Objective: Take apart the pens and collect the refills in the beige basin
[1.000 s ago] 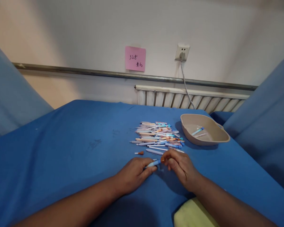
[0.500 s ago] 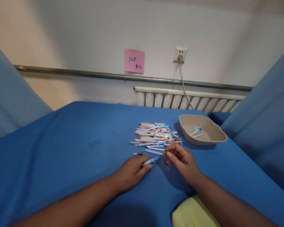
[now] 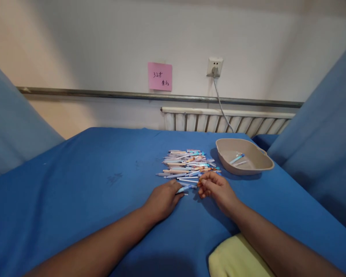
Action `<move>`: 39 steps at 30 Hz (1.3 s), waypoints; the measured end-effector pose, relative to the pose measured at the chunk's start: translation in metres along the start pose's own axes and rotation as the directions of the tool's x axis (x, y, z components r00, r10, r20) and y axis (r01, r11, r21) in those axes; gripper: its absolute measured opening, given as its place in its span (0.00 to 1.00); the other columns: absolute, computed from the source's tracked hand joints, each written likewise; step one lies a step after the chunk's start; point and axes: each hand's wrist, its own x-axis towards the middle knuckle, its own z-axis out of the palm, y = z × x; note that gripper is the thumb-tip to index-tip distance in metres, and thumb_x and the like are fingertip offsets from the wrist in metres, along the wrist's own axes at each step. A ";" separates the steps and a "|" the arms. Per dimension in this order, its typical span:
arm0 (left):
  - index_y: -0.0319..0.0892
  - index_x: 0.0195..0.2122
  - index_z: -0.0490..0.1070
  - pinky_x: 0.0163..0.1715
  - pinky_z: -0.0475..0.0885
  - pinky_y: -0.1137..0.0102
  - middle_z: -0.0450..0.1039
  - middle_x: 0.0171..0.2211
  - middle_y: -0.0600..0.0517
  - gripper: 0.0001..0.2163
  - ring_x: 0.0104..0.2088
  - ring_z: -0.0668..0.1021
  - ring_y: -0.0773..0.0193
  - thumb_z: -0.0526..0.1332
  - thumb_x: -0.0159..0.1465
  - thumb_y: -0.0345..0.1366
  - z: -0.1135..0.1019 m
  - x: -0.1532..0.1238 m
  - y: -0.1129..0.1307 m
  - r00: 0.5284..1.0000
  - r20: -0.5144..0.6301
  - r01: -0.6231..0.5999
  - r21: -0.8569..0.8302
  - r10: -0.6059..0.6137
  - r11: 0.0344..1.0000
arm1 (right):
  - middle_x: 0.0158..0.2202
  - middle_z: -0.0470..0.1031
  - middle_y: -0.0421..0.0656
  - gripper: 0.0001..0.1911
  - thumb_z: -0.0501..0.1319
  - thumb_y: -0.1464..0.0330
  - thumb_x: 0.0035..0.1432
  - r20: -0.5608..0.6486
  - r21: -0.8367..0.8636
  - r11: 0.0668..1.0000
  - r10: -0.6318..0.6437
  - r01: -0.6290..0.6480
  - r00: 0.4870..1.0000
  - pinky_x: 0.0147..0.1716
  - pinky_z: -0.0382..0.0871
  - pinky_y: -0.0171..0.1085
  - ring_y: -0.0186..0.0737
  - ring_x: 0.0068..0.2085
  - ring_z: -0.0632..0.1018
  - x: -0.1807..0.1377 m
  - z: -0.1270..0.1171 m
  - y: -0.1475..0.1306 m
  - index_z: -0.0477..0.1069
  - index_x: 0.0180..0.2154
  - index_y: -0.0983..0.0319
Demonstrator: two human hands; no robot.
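Observation:
My left hand (image 3: 163, 200) is closed round a light-blue pen (image 3: 185, 188), low over the blue cloth at the near edge of the pen pile. A small white tip (image 3: 186, 194) pokes out by its fingers; the rest of that piece is hidden. My right hand (image 3: 219, 192) pinches a small orange-brown piece (image 3: 200, 184), mostly covered by the fingers, so its kind is unclear. Just beyond both hands lies the pile of pens (image 3: 187, 163), white, lilac, peach and blue, most lying sideways.
A beige plastic basin (image 3: 248, 171) stands right of the pile, with a blue pen (image 3: 237, 158) and a pale stick inside. Yellow-green fabric (image 3: 236, 257) lies under my right forearm. Behind the blue-covered table (image 3: 89, 165) are a radiator (image 3: 198, 121) and a metal rail (image 3: 118, 94).
My left hand has moved slightly forward with the blue pen, over the spot where a small brown piece with a white end lay. My right hand keeps its pinch, fingers curled a little more.

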 end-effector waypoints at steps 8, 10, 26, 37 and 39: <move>0.41 0.32 0.67 0.35 0.65 0.71 0.69 0.32 0.51 0.07 0.34 0.71 0.61 0.54 0.63 0.37 -0.002 0.002 -0.002 0.992 -0.107 0.044 -0.233 -0.070 0.972 | 0.18 0.65 0.35 0.14 0.68 0.63 0.42 -0.017 0.075 0.977 0.200 -0.199 0.980 0.19 0.58 0.28 0.28 0.21 0.66 -0.007 0.006 -0.001 0.67 0.26 0.63; 0.41 0.29 0.66 0.31 0.64 0.72 0.67 0.28 0.54 0.08 0.30 0.69 0.64 0.55 0.62 0.39 -0.003 0.002 0.003 0.986 -0.116 0.064 -0.405 -0.120 0.912 | 0.17 0.63 0.34 0.14 0.68 0.63 0.42 -0.026 -0.063 0.992 0.110 -0.111 0.994 0.17 0.51 0.28 0.27 0.19 0.62 -0.008 0.009 0.001 0.68 0.26 0.64; 0.41 0.31 0.62 0.13 0.46 0.78 0.53 0.13 0.64 0.16 0.13 0.53 0.76 0.63 0.55 0.48 0.001 -0.009 0.026 0.932 0.254 0.315 -0.920 -0.259 0.231 | 0.21 0.62 0.36 0.06 0.63 0.66 0.51 0.091 -0.527 0.761 -0.390 0.377 0.916 0.24 0.56 0.32 0.31 0.24 0.63 -0.022 0.021 0.002 0.76 0.31 0.61; 0.41 0.32 0.62 0.12 0.44 0.77 0.50 0.15 0.63 0.16 0.14 0.52 0.75 0.59 0.60 0.50 0.003 -0.014 0.024 0.952 0.283 0.305 -0.910 -0.117 0.280 | 0.22 0.66 0.38 0.08 0.62 0.64 0.52 0.080 -0.398 0.866 -0.296 0.303 0.952 0.24 0.57 0.33 0.32 0.24 0.64 -0.023 0.021 -0.004 0.74 0.26 0.62; 0.40 0.34 0.63 0.13 0.47 0.77 0.54 0.17 0.62 0.17 0.15 0.54 0.75 0.56 0.61 0.51 0.003 -0.014 0.025 0.964 0.245 0.267 -0.901 -0.105 0.343 | 0.21 0.67 0.38 0.11 0.62 0.62 0.53 0.035 -0.338 0.907 -0.256 0.253 0.966 0.24 0.57 0.33 0.32 0.24 0.64 -0.022 0.018 -0.008 0.73 0.25 0.62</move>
